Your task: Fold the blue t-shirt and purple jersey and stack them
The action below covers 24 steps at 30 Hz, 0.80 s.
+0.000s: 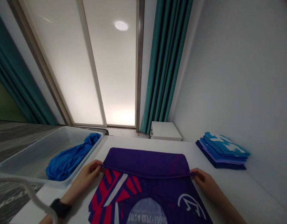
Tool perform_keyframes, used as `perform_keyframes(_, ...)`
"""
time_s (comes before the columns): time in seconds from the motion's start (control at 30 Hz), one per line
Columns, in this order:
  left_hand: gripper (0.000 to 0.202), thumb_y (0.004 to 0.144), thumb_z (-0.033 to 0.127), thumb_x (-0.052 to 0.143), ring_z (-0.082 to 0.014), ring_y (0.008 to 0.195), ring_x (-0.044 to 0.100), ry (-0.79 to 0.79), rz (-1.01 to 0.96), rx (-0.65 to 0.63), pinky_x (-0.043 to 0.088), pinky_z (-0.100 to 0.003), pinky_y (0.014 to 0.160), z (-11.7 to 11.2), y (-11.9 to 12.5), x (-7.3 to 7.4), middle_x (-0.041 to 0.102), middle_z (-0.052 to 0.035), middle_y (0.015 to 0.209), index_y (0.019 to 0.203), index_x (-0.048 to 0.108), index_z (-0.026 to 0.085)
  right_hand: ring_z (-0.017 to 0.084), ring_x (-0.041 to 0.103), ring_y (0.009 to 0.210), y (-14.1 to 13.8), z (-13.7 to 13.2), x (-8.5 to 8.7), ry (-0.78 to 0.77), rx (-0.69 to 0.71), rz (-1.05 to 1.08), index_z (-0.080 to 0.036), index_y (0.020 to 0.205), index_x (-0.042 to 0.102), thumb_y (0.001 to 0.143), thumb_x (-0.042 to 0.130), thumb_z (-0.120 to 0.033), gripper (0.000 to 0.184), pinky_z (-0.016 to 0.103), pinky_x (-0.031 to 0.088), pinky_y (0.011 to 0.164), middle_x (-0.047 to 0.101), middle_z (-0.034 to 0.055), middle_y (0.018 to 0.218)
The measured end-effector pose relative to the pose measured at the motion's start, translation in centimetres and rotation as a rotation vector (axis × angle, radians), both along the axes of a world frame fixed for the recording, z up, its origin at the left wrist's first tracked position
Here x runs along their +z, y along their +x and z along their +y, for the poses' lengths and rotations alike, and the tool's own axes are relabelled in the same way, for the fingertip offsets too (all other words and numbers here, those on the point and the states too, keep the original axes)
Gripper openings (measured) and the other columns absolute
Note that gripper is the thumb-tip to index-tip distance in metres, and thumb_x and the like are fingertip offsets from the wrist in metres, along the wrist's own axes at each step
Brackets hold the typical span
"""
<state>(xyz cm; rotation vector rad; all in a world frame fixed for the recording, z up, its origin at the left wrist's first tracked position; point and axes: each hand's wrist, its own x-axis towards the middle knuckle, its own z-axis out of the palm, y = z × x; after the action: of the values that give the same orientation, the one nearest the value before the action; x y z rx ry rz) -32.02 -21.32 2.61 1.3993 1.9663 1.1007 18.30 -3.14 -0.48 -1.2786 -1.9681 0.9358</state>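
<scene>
A purple T-shirt (162,189) with red and white stripes and white print lies on the white table (127,141). Its far part is folded over toward me, making a plain purple band with a straight edge across the shirt. My left hand (93,171) pinches the left end of that edge between thumb and fingers. At the opposite end, my right hand (201,177) pinches the same edge. The near end of the shirt runs out of the picture.
A stack of folded blue and purple clothes (222,151) sits at the right by the wall. To the left is a translucent plastic bin (36,146) with a crumpled blue garment (71,158) inside. A white cabinet (165,130) stands beyond the table; a pale curved tube (29,189) crosses the lower left.
</scene>
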Motion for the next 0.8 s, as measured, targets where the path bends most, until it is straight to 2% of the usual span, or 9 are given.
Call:
perform_keyframes(0.17,0.037,0.079,0.056,0.045,-0.0216,0.064,0.06,-0.001,0.037,-0.021,0.047,-0.03,0.063,0.0,0.2,-0.5,0.064,-0.0012,0.066,0.073,0.063,0.024,0.019,0.052,0.054,-0.6,-0.1,0.1,0.047,-0.092,-0.043,-0.025,0.066,0.061,0.076,0.039,-0.042,0.03,0.03,0.041,0.055,0.053,-0.0008,0.053)
perform_keyframes(0.27,0.042,0.077,0.062,0.048,-0.0219,0.064,0.06,-0.01,0.036,0.017,0.047,-0.029,0.062,0.3,0.6,-0.6,0.062,-0.0008,0.062,0.064,0.057,0.024,0.018,0.05,0.055,-1.3,-0.5,0.1,0.095,-0.118,-0.074,-0.025,0.059,0.052,0.077,0.044,-0.051,0.033,0.029,0.04,0.055,0.052,-0.0011,0.054)
perform_keyframes(0.33,0.044,0.075,0.065,0.051,-0.0225,0.064,0.061,-0.006,0.012,0.044,0.047,-0.029,0.061,0.5,0.9,-0.6,0.063,-0.001,0.062,0.062,0.056,0.024,0.018,0.05,0.054,-1.6,-0.6,0.0,0.108,-0.132,-0.081,-0.024,0.063,0.052,0.075,0.049,-0.052,0.03,0.028,0.04,0.054,0.051,-0.002,0.055)
perform_keyframes(0.5,0.047,0.073,0.067,0.052,-0.022,0.064,0.062,0.041,-0.038,0.103,0.047,-0.029,0.063,0.5,1.0,-0.3,0.064,-0.0016,0.063,0.062,0.058,0.022,0.018,0.052,0.054,-1.3,-0.7,-0.5,0.12,-0.136,-0.026,-0.023,0.089,0.06,0.075,0.049,-0.048,0.031,0.028,0.042,0.054,0.048,-0.0035,0.058)
perform_keyframes(0.63,0.045,0.073,0.065,0.055,-0.0193,0.058,0.058,-0.014,-0.06,0.014,0.044,-0.027,0.056,0.2,1.2,-0.5,0.062,-0.0003,0.059,0.063,0.056,0.021,0.017,0.05,0.05,-1.2,-0.6,-0.9,0.173,-0.156,-0.111,-0.023,0.087,0.061,0.075,0.046,-0.045,0.029,0.028,0.04,0.051,0.048,-0.0044,0.055)
perform_keyframes(0.8,0.032,0.078,0.052,0.054,-0.0169,0.055,0.053,-0.021,0.059,-0.038,0.037,-0.025,0.053,0.0,1.4,-0.9,0.058,0.0026,0.059,0.076,0.056,0.02,0.016,0.048,0.045,-1.3,-0.5,-1.2,0.259,-0.083,-0.283,-0.022,0.087,0.063,0.077,0.04,-0.04,0.03,0.029,0.038,0.053,0.049,-0.0047,0.05)
